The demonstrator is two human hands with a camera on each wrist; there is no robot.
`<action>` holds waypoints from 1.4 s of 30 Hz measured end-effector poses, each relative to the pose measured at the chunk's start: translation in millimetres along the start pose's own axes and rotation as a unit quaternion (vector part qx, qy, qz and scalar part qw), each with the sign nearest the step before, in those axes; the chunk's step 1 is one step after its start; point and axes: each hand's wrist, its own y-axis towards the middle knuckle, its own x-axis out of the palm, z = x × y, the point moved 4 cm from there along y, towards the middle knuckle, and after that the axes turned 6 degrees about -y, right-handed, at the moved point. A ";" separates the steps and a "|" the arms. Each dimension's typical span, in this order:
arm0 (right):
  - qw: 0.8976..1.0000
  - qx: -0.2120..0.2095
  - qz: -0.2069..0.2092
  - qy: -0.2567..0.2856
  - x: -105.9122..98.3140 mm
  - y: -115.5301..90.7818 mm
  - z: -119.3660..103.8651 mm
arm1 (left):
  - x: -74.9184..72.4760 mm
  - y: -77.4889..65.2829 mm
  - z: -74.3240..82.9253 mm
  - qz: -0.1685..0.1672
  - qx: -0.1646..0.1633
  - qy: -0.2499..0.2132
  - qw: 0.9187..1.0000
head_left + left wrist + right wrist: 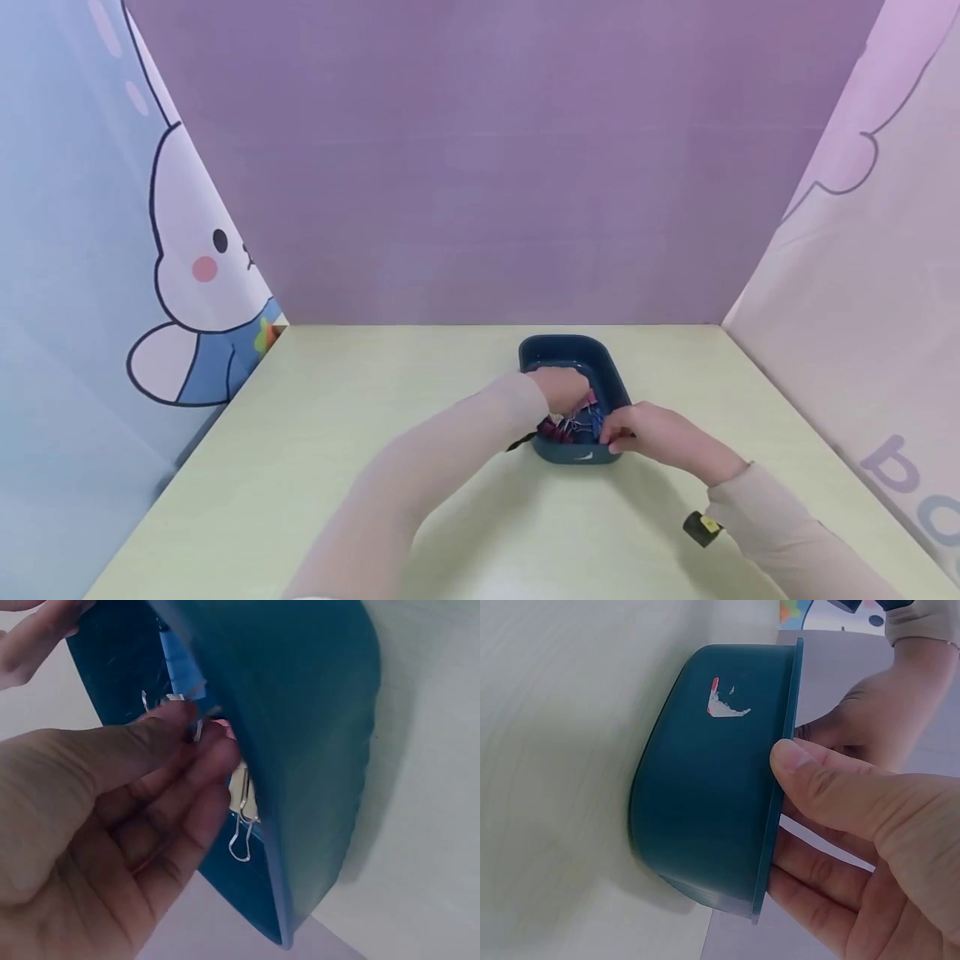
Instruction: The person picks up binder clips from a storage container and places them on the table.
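A dark teal plastic bin [573, 454] holds several binder clips, among them a blue clip [180, 667] and a yellow clip [241, 791] with silver wire handles. My left hand [561, 388] reaches down into it. In the left wrist view, its thumb and fingertips pinch a binder clip, mostly hidden by the fingers, with a bit of wire handle showing. My right hand [667, 435] grips the near right corner of the rim, thumb [799, 765] outside and fingers inside. Red clips [555, 431] lie by the bin's near end.
The bin stands on a pale yellow-green table [360, 400]. A purple panel [480, 167] rises behind it, with printed cloth walls at left and right. A torn white label [724, 705] sticks to the bin's outside. A small black device [702, 528] hangs at the right wrist.
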 end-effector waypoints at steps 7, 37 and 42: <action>1.000 0.000 -0.007 0.005 1.5 0.0 1.9 | -3.7 -6.4 -8.1 -0.001 0.034 -0.024 0.999; 0.999 0.027 -0.024 0.022 0.5 0.0 -1.1 | -63.4 -75.8 -146.3 0.224 -0.035 -0.249 0.942; 0.999 0.035 -0.024 0.023 0.5 1.8 -2.1 | -20.0 -75.7 -157.8 0.193 -0.071 -0.263 0.943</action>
